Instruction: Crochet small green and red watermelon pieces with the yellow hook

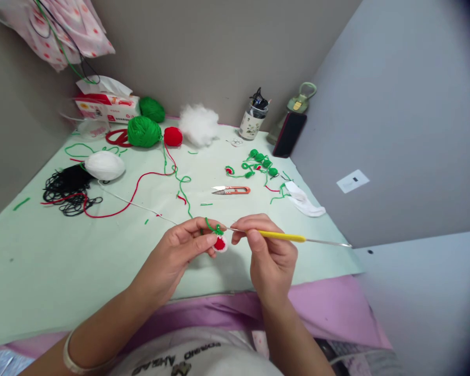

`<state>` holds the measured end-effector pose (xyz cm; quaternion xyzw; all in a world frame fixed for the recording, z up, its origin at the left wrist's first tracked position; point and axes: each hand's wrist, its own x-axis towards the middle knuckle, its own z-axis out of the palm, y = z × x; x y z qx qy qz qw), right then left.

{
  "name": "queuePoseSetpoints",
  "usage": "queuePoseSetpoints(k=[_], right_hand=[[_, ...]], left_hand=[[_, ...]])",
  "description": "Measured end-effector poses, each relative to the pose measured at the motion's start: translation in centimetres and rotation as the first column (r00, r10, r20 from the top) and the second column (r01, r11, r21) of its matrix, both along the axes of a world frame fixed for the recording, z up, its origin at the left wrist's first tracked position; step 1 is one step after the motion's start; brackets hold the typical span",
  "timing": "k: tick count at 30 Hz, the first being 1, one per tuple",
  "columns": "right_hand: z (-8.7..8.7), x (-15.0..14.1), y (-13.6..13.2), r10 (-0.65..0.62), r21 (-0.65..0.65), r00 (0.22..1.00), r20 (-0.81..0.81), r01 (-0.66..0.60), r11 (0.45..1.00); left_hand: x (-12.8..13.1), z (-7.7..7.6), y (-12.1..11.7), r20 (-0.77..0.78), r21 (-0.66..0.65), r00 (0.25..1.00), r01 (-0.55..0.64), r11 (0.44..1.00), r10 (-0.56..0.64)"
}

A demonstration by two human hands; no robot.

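Yellow-handled hook (pixel 284 236) in right hand (pixel 273 258)

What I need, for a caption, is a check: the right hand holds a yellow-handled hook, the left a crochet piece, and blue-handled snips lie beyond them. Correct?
The snips have an orange handle, not blue, as the head view shows. The right hand holds the hook and the left hand the crochet piece.

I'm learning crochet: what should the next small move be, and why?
Probably ease the tip of the yellow-handled hook into the green stitches: the right hand holds it pointing close to them, and the left hand pinches the red-and-white piece below. Whether it catches a loop is too small to tell.
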<state>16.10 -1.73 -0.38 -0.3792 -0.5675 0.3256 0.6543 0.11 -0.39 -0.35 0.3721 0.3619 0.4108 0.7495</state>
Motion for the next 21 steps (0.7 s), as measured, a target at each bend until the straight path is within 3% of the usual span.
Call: queuePoseSetpoints(k=[13, 21], right_hand=[[-0.3, -0.2, 0.1, 0.104, -0.017, 0.993, 0.062, -0.103, 0.994], [-1.1, 0.1, 0.5, 0.187, -0.162, 0.954, -0.235, -0.228, 0.96]], left_hand=[[0.3, -0.1, 0.1, -0.048, 0.061, 0.999, 0.0, 0.998, 0.003], [0.0, 0.2, 0.0, -0.083, 0.078, 0.995, -0.05, 0.996, 0.056]])
